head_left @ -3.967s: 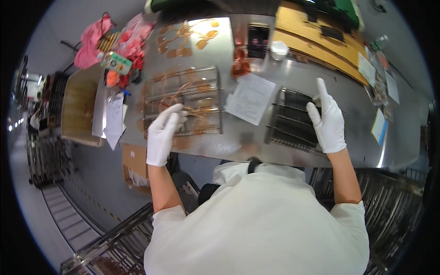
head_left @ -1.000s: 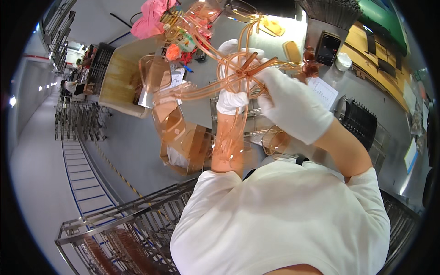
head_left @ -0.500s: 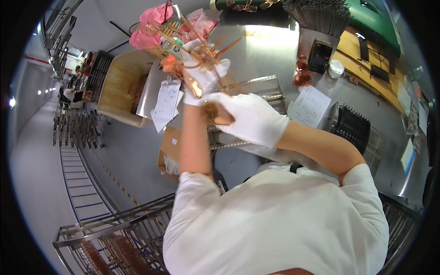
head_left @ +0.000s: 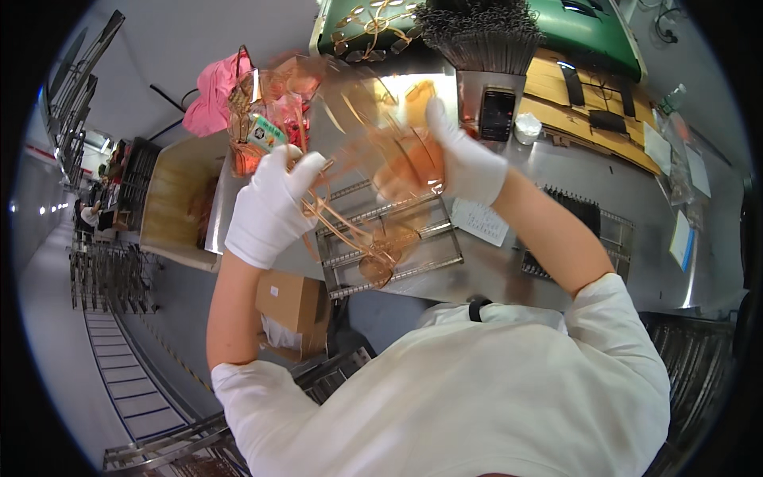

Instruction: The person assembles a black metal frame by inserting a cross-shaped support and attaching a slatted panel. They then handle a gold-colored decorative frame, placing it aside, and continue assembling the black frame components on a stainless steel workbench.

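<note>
In a white glove, my left hand [head_left: 274, 211] is closed on the thin copper-coloured temples of brown-tinted eyeglasses [head_left: 377, 265]. Their rounded lenses hang over a metal rack frame [head_left: 342, 292] on the bench. My right hand [head_left: 475, 168], also gloved, is raised on the other side with its thumb pointing up. Against its palm is a see-through orange-brown mass [head_left: 413, 163], smeared by motion; its kind cannot be made out. That hand's fingers are hidden behind it.
Behind my left hand lies a clear bag [head_left: 298, 87] beside a pink cloth [head_left: 213, 97]. Farther back are a bundle of dark wires [head_left: 481, 36], a phone [head_left: 497, 113] and a green tray [head_left: 548, 28]. A paper sheet [head_left: 481, 222] lies near the rack. A cardboard box [head_left: 290, 300] sits lower left.
My hands were close together over the copper-coloured pieces and have moved apart. My left hand came left and nearer; my right went right and up. The whole view has shifted too.
</note>
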### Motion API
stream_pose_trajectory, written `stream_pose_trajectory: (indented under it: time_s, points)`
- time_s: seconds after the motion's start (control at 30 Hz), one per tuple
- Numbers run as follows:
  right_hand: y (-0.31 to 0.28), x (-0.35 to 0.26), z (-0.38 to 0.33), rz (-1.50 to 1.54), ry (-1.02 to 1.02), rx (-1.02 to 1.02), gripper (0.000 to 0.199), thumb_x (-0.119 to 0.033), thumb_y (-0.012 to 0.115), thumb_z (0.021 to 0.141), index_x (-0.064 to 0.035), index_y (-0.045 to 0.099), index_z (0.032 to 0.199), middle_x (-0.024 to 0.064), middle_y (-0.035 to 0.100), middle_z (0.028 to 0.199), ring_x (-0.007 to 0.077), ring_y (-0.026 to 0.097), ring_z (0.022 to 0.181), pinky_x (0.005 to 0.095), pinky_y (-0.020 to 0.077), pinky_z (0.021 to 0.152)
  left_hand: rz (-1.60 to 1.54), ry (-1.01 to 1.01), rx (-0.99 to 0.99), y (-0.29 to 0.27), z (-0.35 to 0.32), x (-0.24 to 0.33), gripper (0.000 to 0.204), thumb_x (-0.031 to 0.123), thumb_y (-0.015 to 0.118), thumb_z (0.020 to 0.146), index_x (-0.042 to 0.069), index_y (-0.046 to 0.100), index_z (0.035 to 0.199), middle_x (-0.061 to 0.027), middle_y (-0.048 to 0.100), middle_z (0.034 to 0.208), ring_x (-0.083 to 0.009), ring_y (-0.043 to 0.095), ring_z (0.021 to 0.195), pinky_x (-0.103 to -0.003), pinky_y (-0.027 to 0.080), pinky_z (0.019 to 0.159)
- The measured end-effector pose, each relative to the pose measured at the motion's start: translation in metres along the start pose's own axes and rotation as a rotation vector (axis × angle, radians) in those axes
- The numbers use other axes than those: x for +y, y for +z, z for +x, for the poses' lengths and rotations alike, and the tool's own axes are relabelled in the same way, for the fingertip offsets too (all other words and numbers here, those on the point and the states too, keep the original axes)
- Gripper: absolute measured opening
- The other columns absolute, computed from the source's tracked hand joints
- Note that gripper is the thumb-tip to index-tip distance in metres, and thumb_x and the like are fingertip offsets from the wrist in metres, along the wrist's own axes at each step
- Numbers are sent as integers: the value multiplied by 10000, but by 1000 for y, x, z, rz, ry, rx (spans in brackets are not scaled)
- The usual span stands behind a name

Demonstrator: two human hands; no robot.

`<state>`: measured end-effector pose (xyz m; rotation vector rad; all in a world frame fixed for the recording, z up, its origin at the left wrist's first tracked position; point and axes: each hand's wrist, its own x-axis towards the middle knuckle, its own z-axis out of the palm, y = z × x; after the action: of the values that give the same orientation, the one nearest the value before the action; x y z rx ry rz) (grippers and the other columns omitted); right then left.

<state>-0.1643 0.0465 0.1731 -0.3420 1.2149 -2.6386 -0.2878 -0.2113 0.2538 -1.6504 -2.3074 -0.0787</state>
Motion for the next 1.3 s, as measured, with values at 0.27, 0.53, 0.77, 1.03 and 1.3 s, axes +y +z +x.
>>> stream_pose_trajectory:
  time_s: [0.27, 0.53, 0.77, 1.03, 1.3]
  points:
    - [18, 0, -12, -442, 228, -218, 236, -30, 648, 902, -33, 628, 1138, -52, 512, 785, 52, 454, 661, 218, 339, 586, -13, 257, -345, -12, 0, 13, 481, 110, 736, 751, 154, 565, 1198, -104, 554, 1039, -301, 640, 924, -398, 569, 633]
    - [15, -41, -34, -664, -278, 214, 420, -1, 658, 912, -103, 627, 1318, -17, 568, 986, 91, 616, 818, 238, 536, 641, -2104, 158, -247, 40, -40, -25, 847, 193, 933, 665, 71, 469, 1363, -198, 566, 1173, -349, 642, 1097, -416, 655, 712]
    - [49, 7, 8, -1956, -822, -368, 457, -102, 657, 797, -302, 632, 1207, 53, 601, 979, 225, 644, 820, 334, 533, 575, -2696, 185, 187, 60, -46, -13, 828, 246, 832, 812, 95, 410, 1508, -195, 439, 1324, -412, 454, 1307, -483, 647, 911]
    - [24, 70, 32, -2810, -518, -127, 131, -213, 678, 816, -198, 659, 944, -29, 587, 820, 179, 609, 850, 339, 462, 678, -2727, -1136, 597, 99, -33, -11, 549, 468, 625, 967, -1, 540, 1239, -217, 616, 1198, -359, 643, 1074, -384, 650, 763]
    - [15, 22, -36, -2226, -137, 23, 198, -180, 747, 837, -166, 645, 1007, 16, 642, 919, 245, 622, 914, 387, 449, 760, -2212, -124, 1491, -6, -142, -37, 256, 160, 652, 819, 15, 584, 1020, -147, 616, 1040, -225, 626, 885, -359, 598, 755]
